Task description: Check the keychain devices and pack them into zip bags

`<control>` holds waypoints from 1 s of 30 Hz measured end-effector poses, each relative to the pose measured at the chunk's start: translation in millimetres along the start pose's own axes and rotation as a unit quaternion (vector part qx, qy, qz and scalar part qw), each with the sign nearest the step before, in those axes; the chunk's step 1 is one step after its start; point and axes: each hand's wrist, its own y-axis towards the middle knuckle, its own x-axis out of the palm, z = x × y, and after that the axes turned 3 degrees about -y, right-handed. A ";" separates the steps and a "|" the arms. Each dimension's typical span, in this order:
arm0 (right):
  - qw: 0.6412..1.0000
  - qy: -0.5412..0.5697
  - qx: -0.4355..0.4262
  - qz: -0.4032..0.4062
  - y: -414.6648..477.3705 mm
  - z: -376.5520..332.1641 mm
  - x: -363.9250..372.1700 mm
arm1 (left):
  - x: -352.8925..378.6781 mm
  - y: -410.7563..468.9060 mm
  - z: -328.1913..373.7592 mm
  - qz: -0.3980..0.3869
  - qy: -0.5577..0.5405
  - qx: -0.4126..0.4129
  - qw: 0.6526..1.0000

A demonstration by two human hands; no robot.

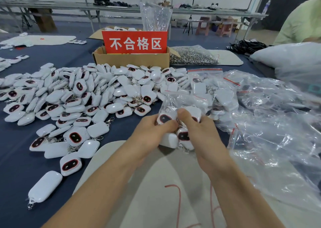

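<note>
At the near middle of the desk [15, 158], above a white mat [156, 184] marked with red strokes, both hands meet around a handful of keychain devices [183, 136]. The left hand [151, 134] curls its fingers under the bundle and presses its thumb on one white device with a dark oval face. The right hand [205, 137] grips the bundle from the other side, thumb on top. Crumpled zip bag film [173, 100] rises just behind the fingers; whether the held devices sit inside it cannot be told. A wide pile of loose devices [86, 95] covers the blue cloth to the left. Bagged devices [217, 95] and empty red-strip zip bags [205, 70] lie to the right. Behind the pile stands a cardboard box [132, 59] bearing a red sign [135, 42], with a bag of metal rings [192, 55] just beside it.
</note>
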 end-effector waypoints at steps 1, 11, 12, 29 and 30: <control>0.999 -0.024 -0.014 0.023 -1.7 1.6 4.4 | 1.0 -0.2 -0.2 0.017 -0.004 0.006 1.000; 0.992 0.026 0.004 -0.122 -2.1 -1.8 -9.8 | -5.2 0.1 1.5 0.082 -0.112 0.021 0.990; 0.992 0.023 -0.002 -0.120 -2.3 -2.8 -10.5 | -4.7 -0.4 2.4 0.086 -0.097 0.025 0.991; 0.979 -0.047 0.005 0.198 52.2 -84.6 -109.0 | -0.3 -7.1 -7.6 0.111 0.067 0.101 0.987; 0.967 -0.135 0.000 0.215 47.6 -83.0 -110.4 | 0.3 -7.6 -8.5 0.110 0.082 0.103 0.985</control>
